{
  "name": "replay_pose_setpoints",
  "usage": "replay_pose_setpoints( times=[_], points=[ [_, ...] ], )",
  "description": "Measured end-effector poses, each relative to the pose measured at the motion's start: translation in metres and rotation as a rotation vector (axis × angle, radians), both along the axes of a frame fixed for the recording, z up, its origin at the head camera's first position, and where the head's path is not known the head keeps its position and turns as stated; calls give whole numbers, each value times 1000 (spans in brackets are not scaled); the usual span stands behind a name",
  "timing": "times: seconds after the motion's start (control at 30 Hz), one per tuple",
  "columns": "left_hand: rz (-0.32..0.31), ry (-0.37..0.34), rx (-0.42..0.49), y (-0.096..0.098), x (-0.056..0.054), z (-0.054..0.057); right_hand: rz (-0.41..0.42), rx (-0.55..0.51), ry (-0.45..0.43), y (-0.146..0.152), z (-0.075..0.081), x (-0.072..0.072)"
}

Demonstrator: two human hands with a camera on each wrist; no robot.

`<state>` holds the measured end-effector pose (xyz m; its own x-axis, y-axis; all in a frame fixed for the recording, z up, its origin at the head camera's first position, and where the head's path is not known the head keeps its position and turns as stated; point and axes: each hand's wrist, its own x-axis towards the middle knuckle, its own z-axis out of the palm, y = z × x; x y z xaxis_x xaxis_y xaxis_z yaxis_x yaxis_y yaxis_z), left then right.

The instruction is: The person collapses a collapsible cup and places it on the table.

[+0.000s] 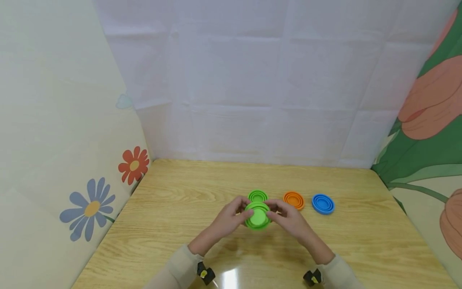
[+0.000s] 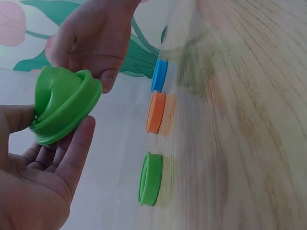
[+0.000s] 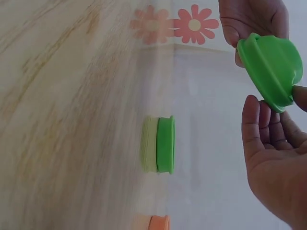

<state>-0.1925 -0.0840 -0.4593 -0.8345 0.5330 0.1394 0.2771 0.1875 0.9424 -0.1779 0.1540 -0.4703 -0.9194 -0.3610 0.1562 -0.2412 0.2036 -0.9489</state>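
Note:
A green collapsible cup (image 1: 258, 217) is held above the table between both hands, its pale round base turned toward the head camera. My left hand (image 1: 229, 216) pinches its left rim between thumb and fingers. On the opposite side, my right hand (image 1: 288, 218) grips the rim the same way. In the left wrist view the held cup (image 2: 64, 103) looks partly folded, with its soft wall bent unevenly. Just beyond the hands, a second green collapsible cup (image 1: 258, 196) lies flat on the table, partly covered by the held one.
To the right of the flat green cup lie an orange collapsed cup (image 1: 294, 200) and a blue collapsed cup (image 1: 323, 204), in a row on the wooden table (image 1: 180, 188). A white cloth (image 1: 231, 80) hangs behind the table, and flower-printed cloths stand at both sides.

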Motion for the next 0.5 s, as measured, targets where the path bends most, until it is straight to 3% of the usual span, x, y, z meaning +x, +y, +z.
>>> replay_pose_setpoints(
  times=[0.17, 0.33, 0.5],
  points=[
    [-52, -47, -33, -1, -1, -1, 32, 8, 28, 3, 1, 0],
    [-99, -49, -61, -1, -2, -2, 63, 25, 77, 2, 3, -2],
    [-98, -35, -56, 0, -2, -2, 67, 11, 60, 2, 5, -2]
  ],
)
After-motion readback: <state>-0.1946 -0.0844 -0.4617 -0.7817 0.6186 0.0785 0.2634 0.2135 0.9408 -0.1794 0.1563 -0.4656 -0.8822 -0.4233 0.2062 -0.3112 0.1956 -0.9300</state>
